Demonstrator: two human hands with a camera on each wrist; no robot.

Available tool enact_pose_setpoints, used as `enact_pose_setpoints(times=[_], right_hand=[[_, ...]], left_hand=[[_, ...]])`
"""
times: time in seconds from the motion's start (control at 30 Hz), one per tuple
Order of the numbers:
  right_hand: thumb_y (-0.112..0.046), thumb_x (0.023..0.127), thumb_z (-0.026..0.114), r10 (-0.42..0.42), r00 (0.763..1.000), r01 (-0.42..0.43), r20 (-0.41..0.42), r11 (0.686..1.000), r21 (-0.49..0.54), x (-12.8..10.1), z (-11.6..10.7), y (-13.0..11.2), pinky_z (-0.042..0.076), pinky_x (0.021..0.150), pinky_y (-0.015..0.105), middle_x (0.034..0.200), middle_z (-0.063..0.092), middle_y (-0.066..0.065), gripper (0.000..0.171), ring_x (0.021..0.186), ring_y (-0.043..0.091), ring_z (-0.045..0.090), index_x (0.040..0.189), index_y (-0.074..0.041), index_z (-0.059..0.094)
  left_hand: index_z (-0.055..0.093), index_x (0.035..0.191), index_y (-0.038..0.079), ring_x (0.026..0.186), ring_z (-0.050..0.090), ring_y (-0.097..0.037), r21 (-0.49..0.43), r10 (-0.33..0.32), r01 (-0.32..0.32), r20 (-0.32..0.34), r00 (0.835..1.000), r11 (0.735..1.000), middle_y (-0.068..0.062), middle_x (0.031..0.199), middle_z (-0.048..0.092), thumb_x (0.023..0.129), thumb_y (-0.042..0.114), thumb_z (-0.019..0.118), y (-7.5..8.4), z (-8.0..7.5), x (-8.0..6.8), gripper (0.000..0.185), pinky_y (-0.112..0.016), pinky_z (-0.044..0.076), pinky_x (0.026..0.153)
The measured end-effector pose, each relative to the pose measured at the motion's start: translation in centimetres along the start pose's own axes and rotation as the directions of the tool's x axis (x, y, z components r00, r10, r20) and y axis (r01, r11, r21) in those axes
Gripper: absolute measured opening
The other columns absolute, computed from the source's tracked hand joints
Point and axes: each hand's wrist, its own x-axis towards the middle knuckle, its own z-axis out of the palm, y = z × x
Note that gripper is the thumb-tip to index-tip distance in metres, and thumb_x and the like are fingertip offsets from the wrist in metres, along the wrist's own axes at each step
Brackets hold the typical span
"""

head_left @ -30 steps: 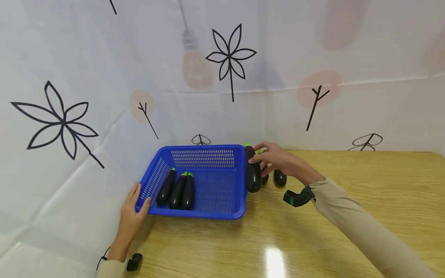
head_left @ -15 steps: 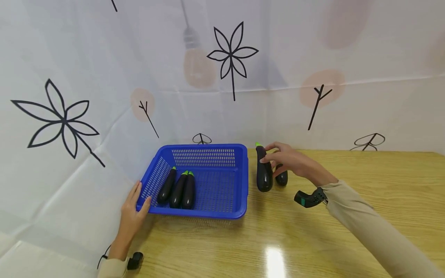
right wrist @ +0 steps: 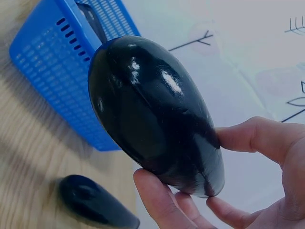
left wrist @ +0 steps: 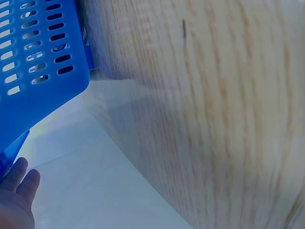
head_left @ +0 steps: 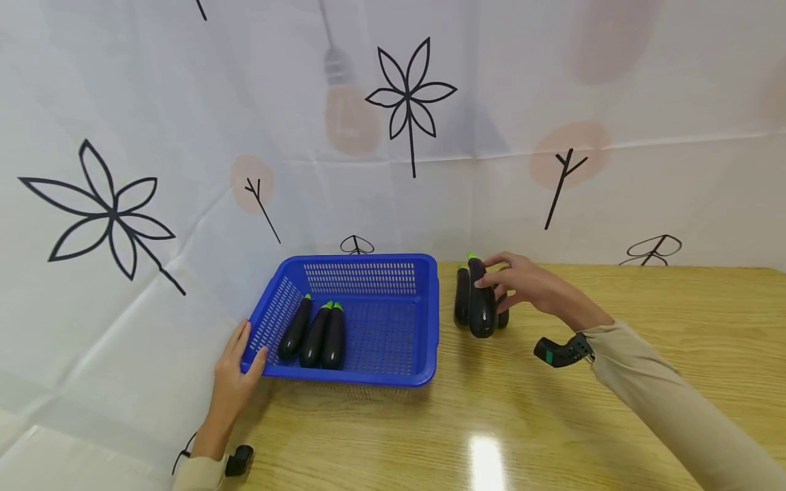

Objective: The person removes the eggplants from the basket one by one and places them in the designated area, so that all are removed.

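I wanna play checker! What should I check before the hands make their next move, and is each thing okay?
1. Right hand has a good pinch on its eggplant: ok, thumb and fingers are on it.
2. Left hand is at the blue basket: ok, it touches the near-left corner.
3. Basket has space: ok, the three eggplants inside lie toward the left, and the right part is bare.
4. Pinched eggplant is over the basket: not ok, it's off to the right.
5. Pinched eggplant isn't touching the eggplant on its right: cannot tell, that one is mostly hidden.
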Motion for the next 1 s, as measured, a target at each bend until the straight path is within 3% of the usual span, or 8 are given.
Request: enact_pose_setpoints(times=[0.5, 1.0], right_hand=[[-0.022, 0.091, 0.061, 0.023, 0.999, -0.023, -0.033, 1.000, -0.002, 0.1, -1.6, 1.7, 0.054, 0.076, 0.044, 0.102, 0.059, 0.015, 0.071, 0.081, 0.025, 0.061, 0.143, 0.006, 0.022], [-0.023, 0.092, 0.060, 0.057, 0.996, -0.058, -0.065, 0.998, -0.015, 0.1, -3.5, 3.7, 0.053, 0.080, 0.046, 0.111, 0.056, 0.018, 0.071, 0.088, 0.028, 0.060, 0.143, 0.007, 0.021]], left_hand=[[0.038, 0.143, -0.002, 0.132, 0.034, -0.041, -0.001, 0.004, -0.004, -0.011, 1.000, 1.000, -0.018, 0.147, 0.035, 0.089, 0.012, 0.063, -0.3, 0.0, -0.1, 0.061, -0.053, 0.029, 0.104], [0.038, 0.142, -0.002, 0.132, 0.033, -0.043, -0.010, 0.002, -0.002, -0.008, 1.000, 1.000, -0.019, 0.148, 0.035, 0.089, 0.012, 0.063, -0.3, 0.0, 0.0, 0.061, -0.062, 0.031, 0.098]])
